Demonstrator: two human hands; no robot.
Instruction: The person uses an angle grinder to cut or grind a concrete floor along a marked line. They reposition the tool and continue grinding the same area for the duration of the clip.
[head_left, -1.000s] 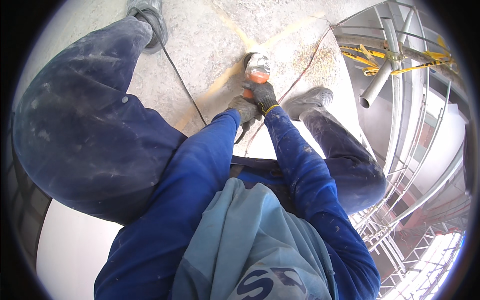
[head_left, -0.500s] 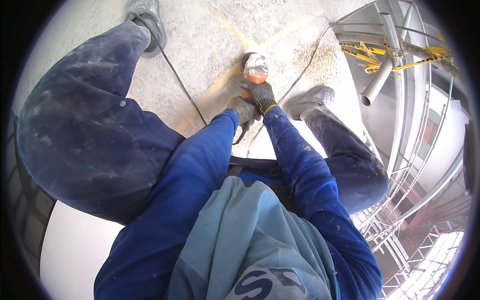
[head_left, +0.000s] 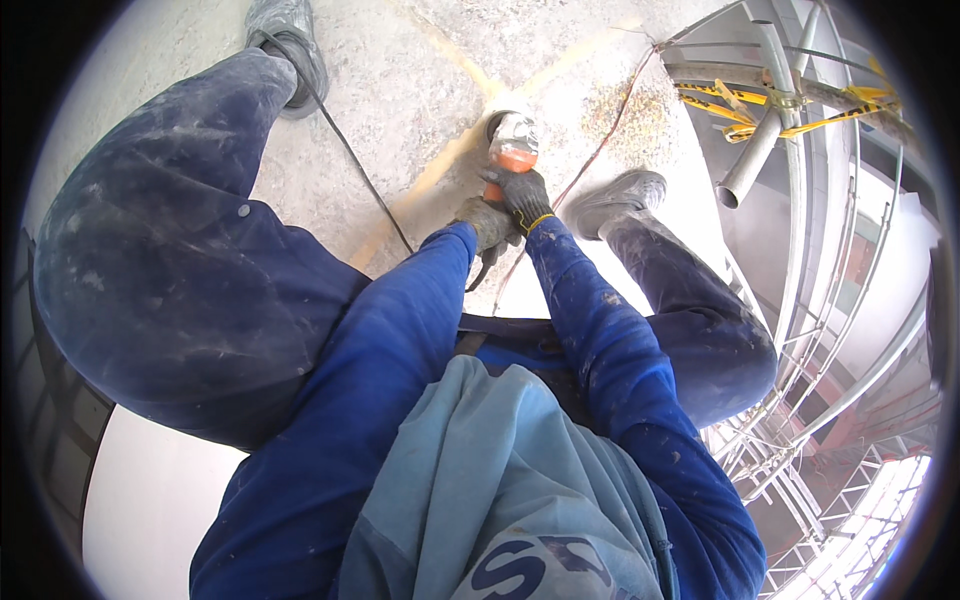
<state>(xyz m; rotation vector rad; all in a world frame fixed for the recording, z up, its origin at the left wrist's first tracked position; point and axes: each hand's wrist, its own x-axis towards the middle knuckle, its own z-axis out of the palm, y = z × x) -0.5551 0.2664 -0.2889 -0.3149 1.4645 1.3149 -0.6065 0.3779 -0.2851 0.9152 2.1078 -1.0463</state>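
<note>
Seen from above, crouched over a pale concrete floor (head_left: 420, 90): an orange-and-silver angle grinder (head_left: 512, 143) held head-down against the slab, right where two faint yellow lines (head_left: 440, 170) cross. Right hand (head_left: 525, 195), in a dark work glove with a yellow cuff band, wrapped tight around the grinder's orange body just behind the silver head. Left hand (head_left: 488, 220), in a grey glove, clamped on the rear of the grinder, just below and slightly left of the right hand, grip closed on the handle. Both sleeves in dusty blue, running back from the grinder toward the lower edge of the view.

Black cable (head_left: 345, 145) trailing up and left from the grinder, across the floor and past a grey shoe (head_left: 290, 45) well to the upper left. Second grey shoe (head_left: 615, 200) planted just right of the grinder, near the right hand. Thin red cord (head_left: 610, 130) slanting across the floor to the right of the grinder, through a patch of speckled grit. Further right of the grinder, beyond the slab's edge: metal scaffold tubes (head_left: 750, 150) bound with yellow-and-black tape (head_left: 800, 115). Light blue cloth (head_left: 500, 480) bunched at the chest, well below the grinder.
</note>
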